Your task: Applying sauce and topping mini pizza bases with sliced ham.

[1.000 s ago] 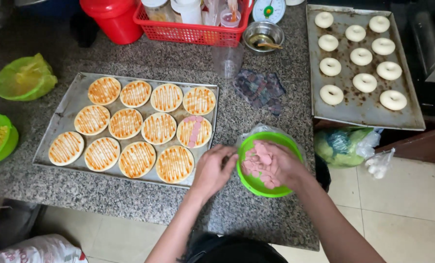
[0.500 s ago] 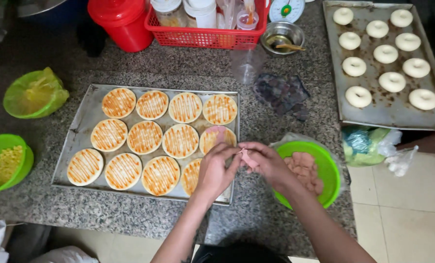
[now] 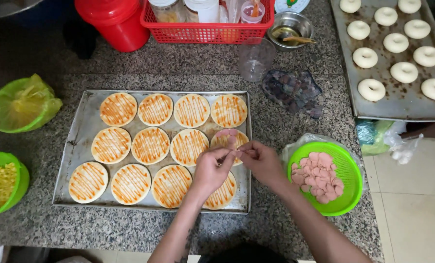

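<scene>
Laying pink slices (image 3: pixel 227 134) on a sauced round (image 3: pixel 229 141) over the tray (image 3: pixel 78 146), left hand (image 3: pixel 210 170) and right hand (image 3: pixel 261 160) both pinching slices; spacing them evenly being best.

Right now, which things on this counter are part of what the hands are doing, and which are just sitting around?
In use:
left hand and right hand, meeting over the baking tray
sauce-striped dough rounds
pink sausage slices on one round
green colander of sausage slices

Lying about:
red basket
red container
plastic cup
tray of white rings
corn bowl
</scene>
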